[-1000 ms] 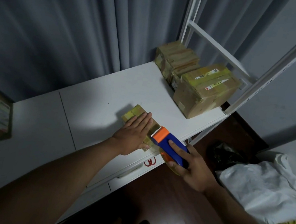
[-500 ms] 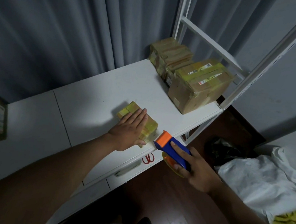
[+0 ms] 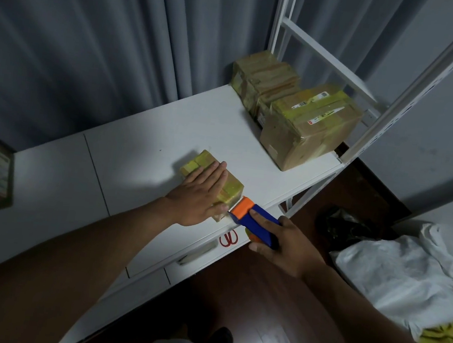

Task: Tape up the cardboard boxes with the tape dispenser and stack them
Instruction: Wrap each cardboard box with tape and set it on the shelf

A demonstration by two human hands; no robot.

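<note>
Lying near the white counter's (image 3: 137,142) front edge, the small yellow-taped cardboard box (image 3: 230,190) (likely light, apt to slide) is pressed flat by the left hand (image 3: 202,194), while the right hand (image 3: 290,248) clenches the blue-and-orange tape dispenser (image 3: 253,218) at its near end.

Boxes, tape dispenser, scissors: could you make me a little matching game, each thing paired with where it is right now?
Things:
1. small box
2. tape dispenser
3. big box
4. scissors

Places:
A. by the shelf frame at the table's far right
B. under the flat left hand
C. on the drawer front
D. gripped in the right hand

Pairs: 1-B, 2-D, 3-A, 4-C
</note>
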